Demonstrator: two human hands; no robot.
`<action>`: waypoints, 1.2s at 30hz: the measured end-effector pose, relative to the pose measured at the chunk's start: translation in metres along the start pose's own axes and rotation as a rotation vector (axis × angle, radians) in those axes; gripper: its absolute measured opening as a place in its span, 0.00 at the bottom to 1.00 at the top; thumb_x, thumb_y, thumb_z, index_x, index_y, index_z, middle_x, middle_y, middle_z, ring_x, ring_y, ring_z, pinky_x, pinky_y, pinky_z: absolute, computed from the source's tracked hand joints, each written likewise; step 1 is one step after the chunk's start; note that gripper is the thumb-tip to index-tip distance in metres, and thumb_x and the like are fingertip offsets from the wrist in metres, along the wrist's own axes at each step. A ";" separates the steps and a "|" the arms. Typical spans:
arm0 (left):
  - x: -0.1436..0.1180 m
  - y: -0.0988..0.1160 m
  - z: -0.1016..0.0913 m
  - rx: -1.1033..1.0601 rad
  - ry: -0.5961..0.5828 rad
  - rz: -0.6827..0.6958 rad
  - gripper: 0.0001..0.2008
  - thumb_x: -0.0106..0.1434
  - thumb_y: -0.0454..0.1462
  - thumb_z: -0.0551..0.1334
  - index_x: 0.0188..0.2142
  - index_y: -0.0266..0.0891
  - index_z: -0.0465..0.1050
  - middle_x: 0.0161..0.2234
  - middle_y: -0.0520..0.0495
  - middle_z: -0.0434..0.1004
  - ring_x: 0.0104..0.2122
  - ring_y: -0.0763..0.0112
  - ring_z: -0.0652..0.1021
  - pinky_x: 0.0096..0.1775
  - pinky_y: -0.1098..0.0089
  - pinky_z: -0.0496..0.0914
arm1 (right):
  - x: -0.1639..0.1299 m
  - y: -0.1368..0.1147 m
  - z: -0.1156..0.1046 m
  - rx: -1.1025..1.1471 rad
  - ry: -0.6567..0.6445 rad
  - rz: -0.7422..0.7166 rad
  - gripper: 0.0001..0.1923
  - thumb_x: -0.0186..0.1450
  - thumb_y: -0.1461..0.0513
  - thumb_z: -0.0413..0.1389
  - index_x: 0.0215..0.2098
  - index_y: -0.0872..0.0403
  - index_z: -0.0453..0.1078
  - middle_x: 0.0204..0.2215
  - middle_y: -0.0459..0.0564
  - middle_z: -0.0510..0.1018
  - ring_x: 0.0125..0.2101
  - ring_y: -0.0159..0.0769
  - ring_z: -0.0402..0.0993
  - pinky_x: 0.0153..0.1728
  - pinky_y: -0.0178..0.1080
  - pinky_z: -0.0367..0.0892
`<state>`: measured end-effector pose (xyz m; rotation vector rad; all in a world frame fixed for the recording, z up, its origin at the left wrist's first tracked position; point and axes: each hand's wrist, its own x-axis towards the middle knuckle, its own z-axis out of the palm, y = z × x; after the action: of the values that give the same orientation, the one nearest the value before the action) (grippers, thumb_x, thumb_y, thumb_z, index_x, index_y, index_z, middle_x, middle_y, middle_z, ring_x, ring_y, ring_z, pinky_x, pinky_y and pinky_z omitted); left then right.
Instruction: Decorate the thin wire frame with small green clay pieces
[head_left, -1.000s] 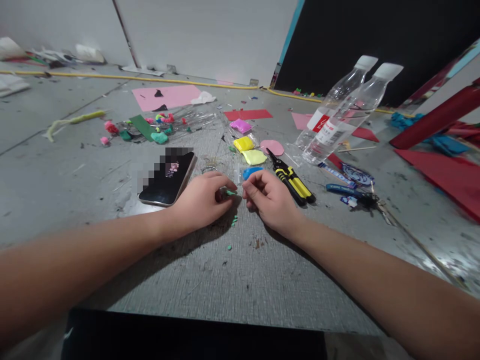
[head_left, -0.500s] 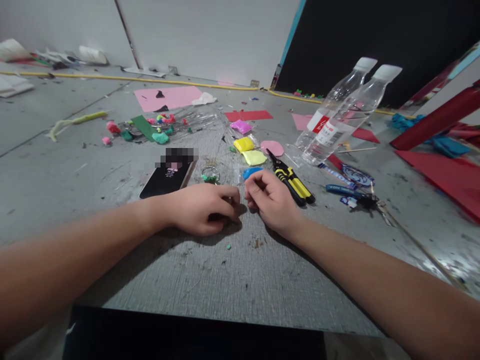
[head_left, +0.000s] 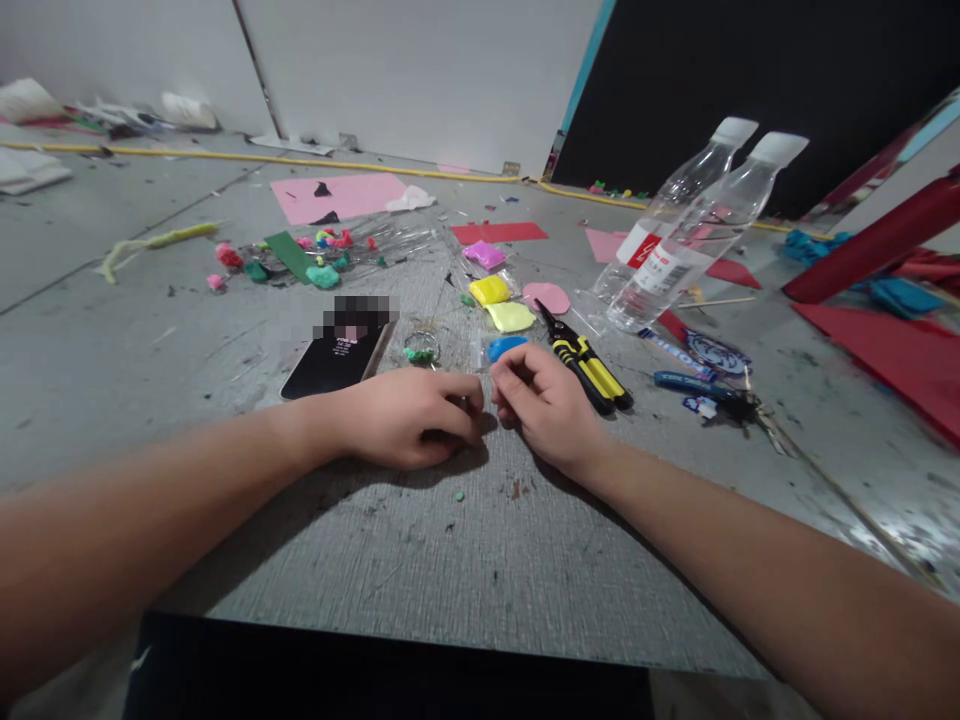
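Observation:
My left hand (head_left: 416,420) rests on the grey table (head_left: 420,570) with its fingers curled down and the fingertips together. Close by on the right, my right hand (head_left: 551,408) has thumb and fingers pinched. Whatever either hand holds is too small or hidden to make out. A blue packet of modelling clay (head_left: 507,346) lies just behind the right fingertips. Behind the left hand sits a ring with green clay (head_left: 421,352), and a phone (head_left: 337,350) lies beside it. Yellow-and-black pliers (head_left: 592,370) are to the right of my right hand.
Yellow (head_left: 490,290), pale yellow (head_left: 511,317) and purple clay packets (head_left: 485,254) lie further back. Two clear bottles (head_left: 667,255) stand at the right, near keys with a blue strap (head_left: 694,385). Green and pink clay scraps (head_left: 322,276) and pink paper (head_left: 341,197) lie at the back left.
Both hands keep nearly the same place and pose. The whole view has shifted very slightly, and no object has visibly moved on the table.

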<state>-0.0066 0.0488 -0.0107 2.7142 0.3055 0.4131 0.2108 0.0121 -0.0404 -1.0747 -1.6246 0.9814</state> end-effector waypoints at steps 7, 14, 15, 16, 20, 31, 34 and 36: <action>0.001 -0.001 -0.001 -0.058 -0.070 0.005 0.14 0.63 0.30 0.64 0.42 0.47 0.86 0.42 0.44 0.80 0.38 0.66 0.81 0.42 0.68 0.75 | 0.000 0.002 0.000 -0.009 -0.002 -0.018 0.12 0.71 0.52 0.55 0.34 0.50 0.66 0.25 0.42 0.72 0.24 0.30 0.69 0.27 0.38 0.66; 0.007 0.003 -0.003 -0.364 0.055 -0.100 0.08 0.65 0.32 0.64 0.38 0.42 0.84 0.38 0.44 0.81 0.38 0.68 0.81 0.43 0.68 0.75 | -0.001 -0.002 0.000 -0.016 0.005 -0.005 0.15 0.70 0.48 0.57 0.34 0.50 0.66 0.24 0.41 0.71 0.23 0.30 0.68 0.26 0.39 0.65; 0.007 0.004 -0.004 -0.443 0.109 -0.136 0.07 0.65 0.32 0.65 0.38 0.42 0.83 0.38 0.44 0.81 0.37 0.69 0.80 0.43 0.68 0.75 | -0.001 -0.002 0.000 -0.020 0.008 -0.009 0.17 0.69 0.47 0.58 0.34 0.50 0.66 0.23 0.41 0.71 0.23 0.31 0.68 0.26 0.39 0.65; 0.008 0.005 -0.004 -0.528 0.161 -0.181 0.06 0.65 0.32 0.65 0.37 0.41 0.83 0.38 0.45 0.81 0.37 0.70 0.80 0.43 0.68 0.75 | 0.000 -0.003 -0.001 -0.026 0.009 -0.015 0.18 0.69 0.46 0.58 0.34 0.50 0.66 0.23 0.41 0.71 0.23 0.31 0.68 0.26 0.39 0.65; 0.009 0.010 -0.002 -0.879 0.279 -0.379 0.02 0.63 0.32 0.68 0.34 0.39 0.80 0.33 0.48 0.80 0.33 0.72 0.77 0.38 0.70 0.73 | 0.001 -0.004 -0.001 -0.032 0.000 -0.041 0.20 0.68 0.44 0.59 0.32 0.50 0.67 0.23 0.41 0.72 0.22 0.31 0.68 0.26 0.39 0.63; 0.013 0.015 0.008 -1.429 0.376 -0.481 0.09 0.60 0.38 0.73 0.33 0.35 0.78 0.25 0.52 0.70 0.26 0.76 0.70 0.30 0.74 0.66 | -0.001 -0.002 0.000 -0.031 -0.001 -0.033 0.14 0.70 0.50 0.57 0.34 0.50 0.66 0.23 0.41 0.72 0.22 0.30 0.68 0.26 0.39 0.63; 0.013 0.014 0.008 -1.450 0.381 -0.494 0.10 0.60 0.39 0.73 0.32 0.34 0.77 0.25 0.52 0.69 0.26 0.76 0.69 0.30 0.74 0.66 | -0.001 -0.003 -0.001 -0.043 -0.005 -0.037 0.13 0.69 0.50 0.57 0.34 0.50 0.66 0.23 0.41 0.71 0.22 0.30 0.68 0.26 0.39 0.63; 0.013 0.013 0.008 -1.449 0.374 -0.505 0.11 0.59 0.39 0.74 0.31 0.34 0.77 0.24 0.52 0.70 0.26 0.76 0.69 0.30 0.75 0.66 | -0.001 -0.003 -0.001 -0.049 -0.006 -0.036 0.15 0.69 0.49 0.57 0.33 0.50 0.66 0.22 0.41 0.72 0.22 0.31 0.68 0.26 0.39 0.63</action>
<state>0.0105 0.0378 -0.0099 1.0980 0.5008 0.6357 0.2116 0.0107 -0.0372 -1.0720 -1.6748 0.9265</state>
